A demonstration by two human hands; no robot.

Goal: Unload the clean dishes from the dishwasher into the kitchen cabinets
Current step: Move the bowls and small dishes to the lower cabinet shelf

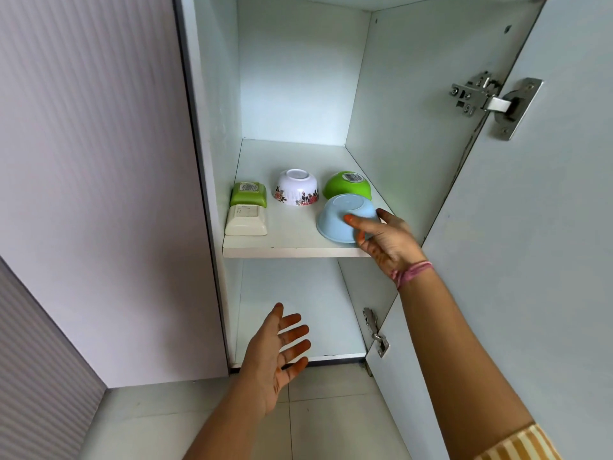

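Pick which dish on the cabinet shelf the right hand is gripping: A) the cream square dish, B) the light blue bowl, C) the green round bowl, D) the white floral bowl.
B: the right hand curls its thumb and fingers round the upside-down light blue bowl at the shelf's front right.

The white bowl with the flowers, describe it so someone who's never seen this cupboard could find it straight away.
Look in the open cabinet, on the middle shelf where five dishes sit upside down. In the back row, the white bowl with the flowers stands between a green square dish on the left and a green round bowl on the right. It alone has red flowers printed round its rim.
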